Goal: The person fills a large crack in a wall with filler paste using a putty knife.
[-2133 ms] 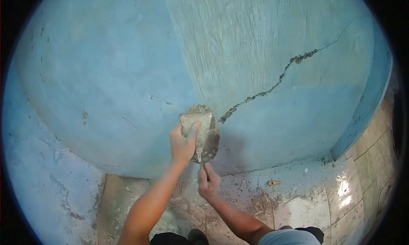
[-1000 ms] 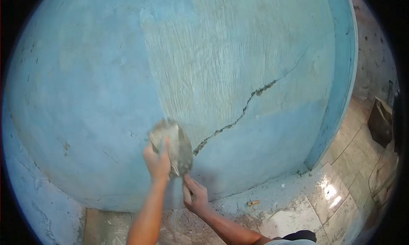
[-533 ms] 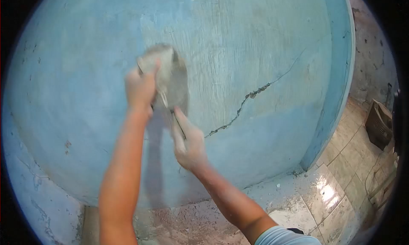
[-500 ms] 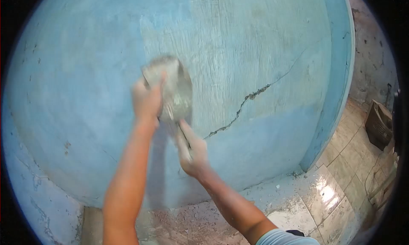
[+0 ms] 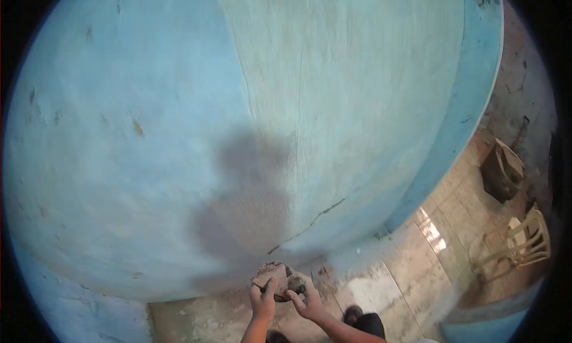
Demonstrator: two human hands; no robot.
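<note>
Low in the view, both hands are held together in front of the body. My left hand [image 5: 264, 301] grips a flat, grey, plaster-crusted piece [image 5: 273, 278], its thumb on top. On the right side, my right hand [image 5: 308, 301] has its fingers wrapped round a dark, crusted tool [image 5: 294, 282] that touches the piece. The tool's exact shape is too small to tell. Beyond them stands a blue wall [image 5: 149, 182] with a pale greenish coated area [image 5: 357, 92] and a dark crack [image 5: 319, 218]. A shadow falls on the wall.
A dark container [image 5: 501, 173] stands on the tiled floor [image 5: 411, 265] at the right. Near it is a pale plastic chair [image 5: 530, 241]. A blue curved rim [image 5: 488, 331] shows at the lower right. The person's feet are at the bottom edge.
Both hands have come down and away from the wall with the piece and tool. The view has shifted, showing more of the upper wall, the chair and the feet.
</note>
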